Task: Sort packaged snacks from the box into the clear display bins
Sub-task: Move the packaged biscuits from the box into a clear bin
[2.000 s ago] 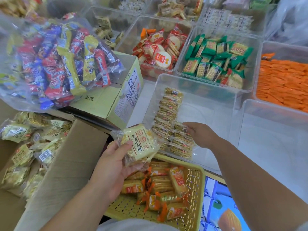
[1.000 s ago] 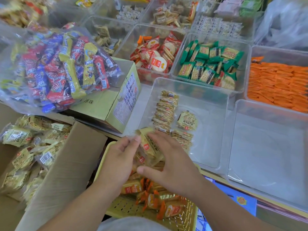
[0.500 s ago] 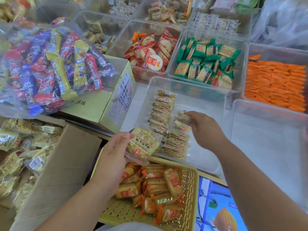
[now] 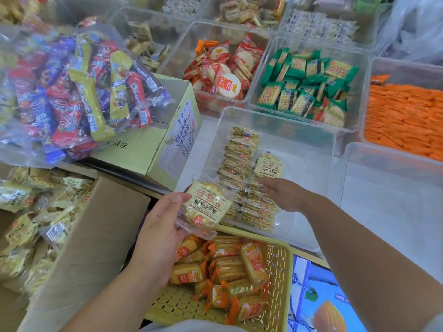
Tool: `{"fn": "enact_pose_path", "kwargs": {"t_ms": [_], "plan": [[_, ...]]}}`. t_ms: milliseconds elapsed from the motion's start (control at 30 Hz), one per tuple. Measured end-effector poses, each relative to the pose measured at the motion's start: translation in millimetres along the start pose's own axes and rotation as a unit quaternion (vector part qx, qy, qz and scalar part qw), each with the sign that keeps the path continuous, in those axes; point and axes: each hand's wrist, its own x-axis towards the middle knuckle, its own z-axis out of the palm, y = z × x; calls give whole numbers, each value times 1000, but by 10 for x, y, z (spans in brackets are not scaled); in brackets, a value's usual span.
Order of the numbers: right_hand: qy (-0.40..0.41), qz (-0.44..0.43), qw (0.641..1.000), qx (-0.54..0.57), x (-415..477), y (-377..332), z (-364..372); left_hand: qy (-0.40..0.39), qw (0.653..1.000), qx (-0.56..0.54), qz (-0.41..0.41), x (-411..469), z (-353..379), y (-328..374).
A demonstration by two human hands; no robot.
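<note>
Holding one pale-yellow cracker pack (image 4: 207, 207) between thumb and curled fingers, the left hand (image 4: 159, 238) sits at the near left corner of the clear bin (image 4: 309, 168), just above the yellow basket (image 4: 281, 267) of orange-wrapped packs. Right hand (image 4: 286, 195) is inside that bin, fingers fairly straight, resting on the short second row of packs (image 4: 257, 209) beside the longer row (image 4: 239, 154), gripping nothing. Cardboard box (image 4: 91, 236) at left holds more pale-yellow packs (image 4: 21, 197).

The green carton (image 4: 134, 152) reads "原味"; a red cracker packet (image 4: 226, 86) "151C".
</note>
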Motion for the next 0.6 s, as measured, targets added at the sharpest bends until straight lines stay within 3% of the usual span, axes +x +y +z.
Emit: {"fn": "enact_pose_path", "kwargs": {"t_ms": [100,233,333,400,500,600], "plan": [[5,-15,1000,8,-52,9,13,-5,1000,2,0,-23,11,6],[120,-27,991,60,-234,-27,-82,-16,1000,7,-4,-47,29,46],[260,-47,950,165,-494,-124,-103,-20,1000,3,-8,-57,56,104],[313,-65,917,240,-702,-245,-50,-23,1000,16,-7,-55,92,134],[268,-155,916,255,-1046,-515,129,-44,998,48,-4,-46,216,157],[237,-243,935,100,-1205,-744,371,-87,994,61,-10,-23,428,162]]}}
